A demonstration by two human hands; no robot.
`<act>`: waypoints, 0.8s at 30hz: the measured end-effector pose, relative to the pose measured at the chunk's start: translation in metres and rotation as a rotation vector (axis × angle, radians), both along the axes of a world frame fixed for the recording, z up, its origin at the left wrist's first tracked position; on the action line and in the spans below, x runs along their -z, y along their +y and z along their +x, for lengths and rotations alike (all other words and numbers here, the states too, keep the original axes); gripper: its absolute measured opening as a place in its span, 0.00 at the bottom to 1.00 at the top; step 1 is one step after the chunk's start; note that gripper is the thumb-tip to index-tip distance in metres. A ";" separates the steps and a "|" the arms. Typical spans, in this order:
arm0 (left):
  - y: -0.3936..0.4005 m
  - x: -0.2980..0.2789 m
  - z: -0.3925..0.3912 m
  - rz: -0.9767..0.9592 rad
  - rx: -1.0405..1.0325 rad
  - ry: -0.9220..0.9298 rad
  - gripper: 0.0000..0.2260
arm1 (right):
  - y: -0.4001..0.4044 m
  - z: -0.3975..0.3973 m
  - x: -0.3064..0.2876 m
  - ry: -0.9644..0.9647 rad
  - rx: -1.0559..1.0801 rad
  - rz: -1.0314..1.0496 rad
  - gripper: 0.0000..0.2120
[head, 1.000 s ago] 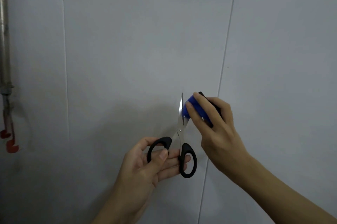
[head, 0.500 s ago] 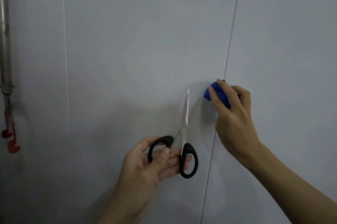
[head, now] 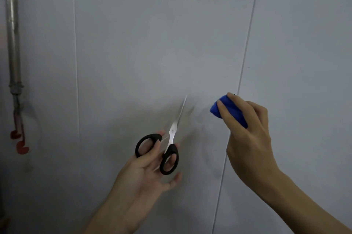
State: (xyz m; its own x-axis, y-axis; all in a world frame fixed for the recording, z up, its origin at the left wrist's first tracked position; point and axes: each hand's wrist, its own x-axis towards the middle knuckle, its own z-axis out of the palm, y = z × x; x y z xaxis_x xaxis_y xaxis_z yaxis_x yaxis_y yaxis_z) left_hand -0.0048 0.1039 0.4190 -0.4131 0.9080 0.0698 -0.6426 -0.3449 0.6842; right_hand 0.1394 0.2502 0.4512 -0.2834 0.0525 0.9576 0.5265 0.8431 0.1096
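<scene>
Has drawn the blue roll [head: 216, 109] clear of the scissors [head: 172, 134] - now well apart, by the wall seam [head: 242, 73], with the right hand [head: 247, 138] curled round it. Grips the black loops with the left hand [head: 144, 174], blades together, tilted right - suggests a finished cut.

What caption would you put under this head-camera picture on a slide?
Left hand holds black-handled scissors while right hand grips a blue object before a grey panelled wall.

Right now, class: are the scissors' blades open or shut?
Shut: the scissors in the left hand show one narrow strip of blade pointing up, with no gap visible, though the tip is blurred.
</scene>
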 end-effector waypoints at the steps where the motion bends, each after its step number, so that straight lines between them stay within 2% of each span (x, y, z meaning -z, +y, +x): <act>1: -0.001 0.000 -0.001 -0.013 -0.001 0.017 0.14 | -0.002 0.000 0.001 -0.001 -0.002 0.003 0.32; 12: -0.008 -0.005 -0.001 0.051 -0.027 -0.033 0.14 | -0.008 0.000 0.008 -0.004 -0.011 -0.020 0.32; 18: -0.007 -0.003 -0.002 0.101 0.017 -0.025 0.20 | -0.009 0.001 0.012 -0.012 -0.006 -0.029 0.32; 21: -0.006 -0.001 -0.001 0.116 -0.029 0.059 0.24 | -0.010 0.002 0.012 -0.018 -0.006 -0.029 0.33; 24: -0.002 0.003 0.000 0.150 -0.191 0.309 0.21 | -0.011 0.003 0.012 -0.015 -0.014 -0.032 0.33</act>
